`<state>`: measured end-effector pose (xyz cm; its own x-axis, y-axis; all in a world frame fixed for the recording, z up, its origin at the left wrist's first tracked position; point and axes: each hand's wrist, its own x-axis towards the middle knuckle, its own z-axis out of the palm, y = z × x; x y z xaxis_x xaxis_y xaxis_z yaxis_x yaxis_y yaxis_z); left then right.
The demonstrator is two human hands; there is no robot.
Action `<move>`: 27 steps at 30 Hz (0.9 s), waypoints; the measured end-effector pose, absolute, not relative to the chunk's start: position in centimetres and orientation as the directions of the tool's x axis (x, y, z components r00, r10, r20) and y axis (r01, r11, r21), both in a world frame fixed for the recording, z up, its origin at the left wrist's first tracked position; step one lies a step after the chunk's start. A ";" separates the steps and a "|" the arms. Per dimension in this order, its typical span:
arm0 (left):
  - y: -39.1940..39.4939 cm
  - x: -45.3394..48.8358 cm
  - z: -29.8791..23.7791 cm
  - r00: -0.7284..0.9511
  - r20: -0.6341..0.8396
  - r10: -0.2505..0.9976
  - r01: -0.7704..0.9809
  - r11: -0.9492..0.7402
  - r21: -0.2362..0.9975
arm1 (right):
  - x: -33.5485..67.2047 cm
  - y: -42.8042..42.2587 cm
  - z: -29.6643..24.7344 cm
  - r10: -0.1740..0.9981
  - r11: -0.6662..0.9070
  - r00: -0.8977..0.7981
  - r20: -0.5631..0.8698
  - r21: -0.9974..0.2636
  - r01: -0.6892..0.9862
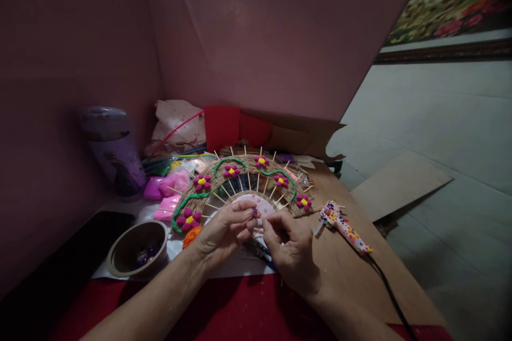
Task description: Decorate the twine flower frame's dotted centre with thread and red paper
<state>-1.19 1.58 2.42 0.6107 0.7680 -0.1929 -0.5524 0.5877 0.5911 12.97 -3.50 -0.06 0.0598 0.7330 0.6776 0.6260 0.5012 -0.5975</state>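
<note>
Left hand [224, 227] pinches one purple bead [255, 213]; right hand [292, 241] curled, contents unclear; six flowers [202, 181].

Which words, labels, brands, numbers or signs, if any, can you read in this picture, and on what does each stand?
None: no text can be read anywhere.
Purple tumbler: a dark figure shows, but no lettering can be made out.
Pink packets: too blurred to tell whether they carry print.
Glue gun: flower pattern, no readable mark.
Twine arch: no lettering visible.
</note>
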 end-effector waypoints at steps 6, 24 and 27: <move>1.6 -1.2 2.4 0.620 -0.184 0.763 -0.545 0.587 0.598 | 12.9 -3.5 0.0 0.735 0.503 0.059 0.676 -0.601 0.621; 1.5 -1.1 2.5 0.606 -0.202 0.770 -0.531 0.580 0.617 | 12.8 -3.7 0.4 0.733 0.522 0.025 0.680 -0.586 0.620; 1.4 -1.1 2.6 0.597 -0.222 0.771 -0.528 0.586 0.615 | 12.8 -3.7 0.4 0.742 0.525 0.012 0.671 -0.592 0.612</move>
